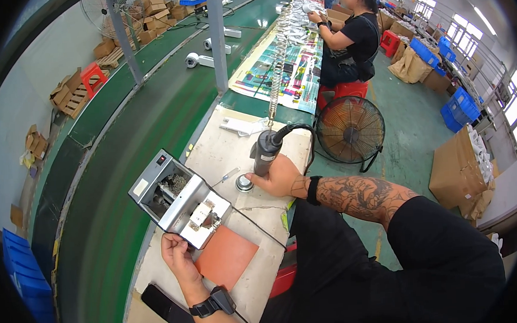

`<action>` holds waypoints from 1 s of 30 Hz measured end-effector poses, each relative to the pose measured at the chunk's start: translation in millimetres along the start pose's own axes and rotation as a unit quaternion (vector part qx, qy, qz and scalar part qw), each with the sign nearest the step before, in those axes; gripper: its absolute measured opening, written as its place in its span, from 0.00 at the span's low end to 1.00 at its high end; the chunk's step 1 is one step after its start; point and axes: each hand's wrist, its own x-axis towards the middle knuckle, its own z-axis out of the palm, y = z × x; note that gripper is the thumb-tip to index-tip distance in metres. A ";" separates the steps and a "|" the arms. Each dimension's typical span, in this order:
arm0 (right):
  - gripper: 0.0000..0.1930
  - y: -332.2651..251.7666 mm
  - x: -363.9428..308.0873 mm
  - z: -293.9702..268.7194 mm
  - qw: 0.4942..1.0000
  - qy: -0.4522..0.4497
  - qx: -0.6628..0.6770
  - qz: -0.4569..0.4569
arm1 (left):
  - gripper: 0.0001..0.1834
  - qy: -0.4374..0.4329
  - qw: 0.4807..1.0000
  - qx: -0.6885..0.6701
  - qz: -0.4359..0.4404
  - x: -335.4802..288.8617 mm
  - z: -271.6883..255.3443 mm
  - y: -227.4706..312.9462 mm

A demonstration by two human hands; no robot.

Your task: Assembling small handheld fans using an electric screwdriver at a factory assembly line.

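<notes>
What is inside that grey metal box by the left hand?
The grey metal box has an open top showing a heap of small silvery parts and a metal mechanism. Its walls hide whatever lies deeper. The left hand touches its near edge.

Pale, worn workbench (242, 144) running up the middle of the frame. At centre left, a grey box-shaped machine (178, 197); lower centre, an orange mat (227, 257); bottom left, a black phone (168, 309); centre, a small round metal part (244, 183).

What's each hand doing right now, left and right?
Left hand: resting against the grey screw feeder; grip cannot be told.
Right hand: closed around the electric screwdriver.
</notes>
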 end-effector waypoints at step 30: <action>0.24 -5.5 1.2 -5.9 1.000 0.002 0.008 0.010 | 0.06 0.006 0.999 0.045 0.004 0.5 5.3 2.1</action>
